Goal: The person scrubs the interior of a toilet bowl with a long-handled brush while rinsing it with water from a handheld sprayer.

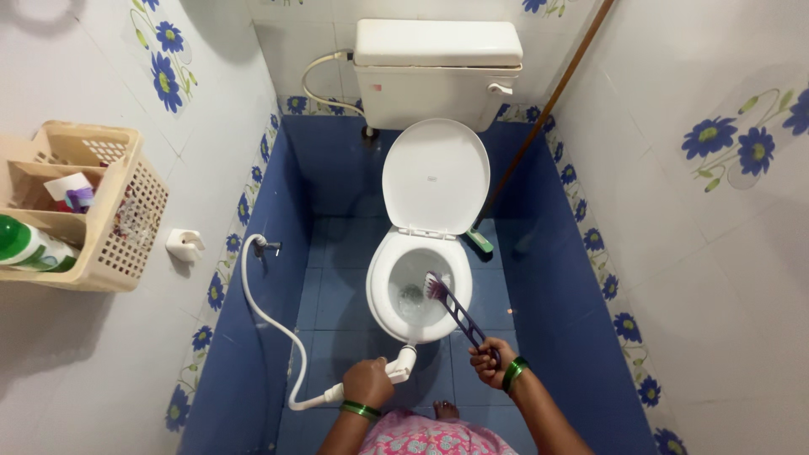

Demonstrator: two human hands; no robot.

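Observation:
My right hand (490, 359) grips the purple handle of a toilet brush (449, 303), whose bristled head rests inside the white toilet bowl (381, 291). My left hand (368, 382) holds a white hand sprayer (402, 364) with its nozzle pointing up at the bowl's front rim. Its white hose (263, 313) loops left to a wall tap (268, 246). The toilet lid (436, 176) stands raised against the white cistern (436, 72). Both wrists wear green bangles.
A beige plastic basket (118, 215) hangs on the left wall with a green-capped bottle (25, 247) and other items. A long wooden-handled brush (539, 122) leans in the right corner. Blue tiles cover the floor (337, 295) and lower walls.

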